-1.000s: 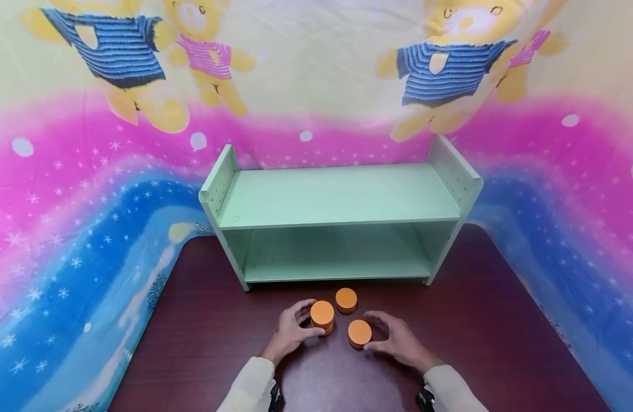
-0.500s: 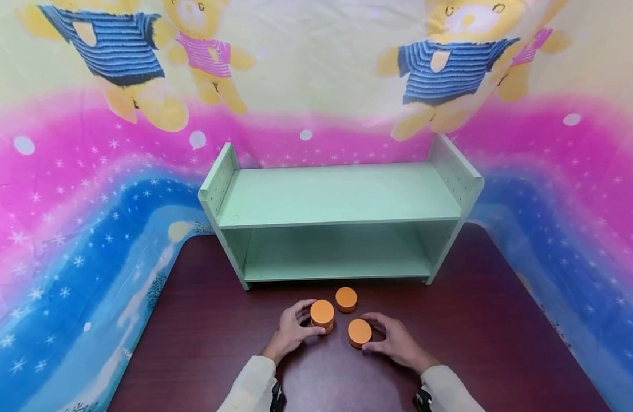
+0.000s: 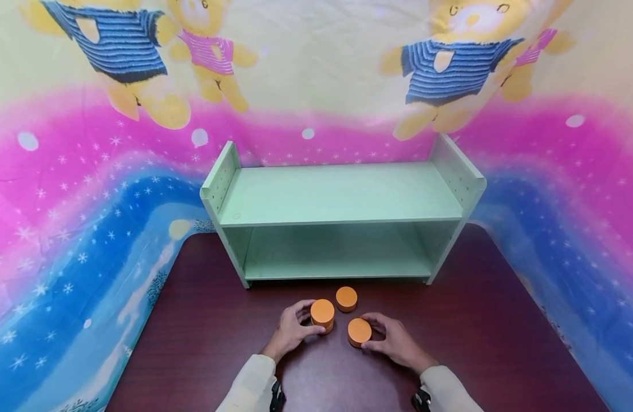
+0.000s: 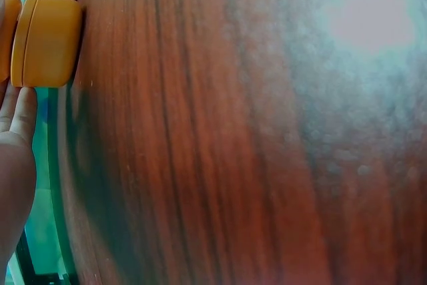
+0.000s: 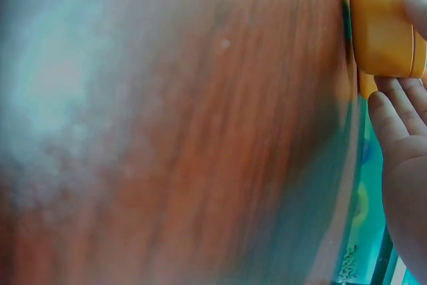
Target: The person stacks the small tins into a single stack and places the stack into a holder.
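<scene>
Two lidded orange round jars stand stacked, an upper jar (image 3: 323, 311) over a lower jar (image 4: 53, 41). My left hand (image 3: 291, 329) curls round the stack from the left, its thumb at the front and its fingers behind. To the right, my right hand (image 3: 395, 342) grips a single orange jar (image 3: 359, 332) between thumb and fingers; in the right wrist view the thumb lies on the side of that same jar (image 5: 383, 28). Another orange jar (image 3: 346, 298) sits just behind, between the two hands and touched by neither.
A pale green two-tier shelf (image 3: 342, 194) stands behind the jars on the dark red-brown table (image 3: 203, 332). A curtain (image 3: 316, 68) printed with bears surrounds the table's back and sides.
My right hand's fingers have shifted slightly left round the single jar. Both hands and the jars otherwise keep their places.
</scene>
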`<state>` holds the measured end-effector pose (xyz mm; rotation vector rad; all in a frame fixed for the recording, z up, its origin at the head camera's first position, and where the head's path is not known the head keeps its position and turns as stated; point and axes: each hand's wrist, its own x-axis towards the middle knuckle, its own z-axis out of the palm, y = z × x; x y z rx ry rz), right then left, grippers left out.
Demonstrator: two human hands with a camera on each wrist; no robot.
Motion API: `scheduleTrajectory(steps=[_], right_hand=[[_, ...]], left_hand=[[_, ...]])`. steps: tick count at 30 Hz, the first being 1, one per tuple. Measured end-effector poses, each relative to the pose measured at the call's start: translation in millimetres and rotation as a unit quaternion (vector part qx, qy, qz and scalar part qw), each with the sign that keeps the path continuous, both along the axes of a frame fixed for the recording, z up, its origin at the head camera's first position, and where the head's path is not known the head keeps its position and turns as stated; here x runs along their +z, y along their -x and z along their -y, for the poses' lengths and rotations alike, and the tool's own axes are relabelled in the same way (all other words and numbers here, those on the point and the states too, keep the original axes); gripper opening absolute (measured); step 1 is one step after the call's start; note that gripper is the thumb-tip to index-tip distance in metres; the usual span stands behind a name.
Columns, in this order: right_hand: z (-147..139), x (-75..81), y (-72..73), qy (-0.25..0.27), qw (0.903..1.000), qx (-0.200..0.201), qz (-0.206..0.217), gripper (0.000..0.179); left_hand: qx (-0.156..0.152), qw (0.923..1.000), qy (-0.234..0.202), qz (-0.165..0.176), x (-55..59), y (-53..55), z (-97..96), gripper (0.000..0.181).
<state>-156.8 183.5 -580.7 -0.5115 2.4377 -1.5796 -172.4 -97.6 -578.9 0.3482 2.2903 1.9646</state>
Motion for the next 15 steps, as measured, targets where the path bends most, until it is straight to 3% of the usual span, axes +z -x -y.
scheduleTrajectory(steps=[5, 12, 15], right_hand=[[0, 0.5, 0.4, 0.007, 1.0, -0.002, 0.002, 0.06], [1, 6.0, 2.9, 0.001, 0.9997, -0.009, -0.022, 0.059], [1, 8.7, 4.2, -0.012, 0.999, -0.017, -0.04, 0.058]], left_hand=[[-0.004, 1.0, -0.002, 0.002, 4.3, -1.3, 0.2, 0.065], [-0.014, 0.9999, 0.0, -0.005, 30.4, -10.2, -0.8, 0.06], [-0.015, 0.9999, 0.002, -0.003, 33.5, -11.3, -0.9, 0.06]])
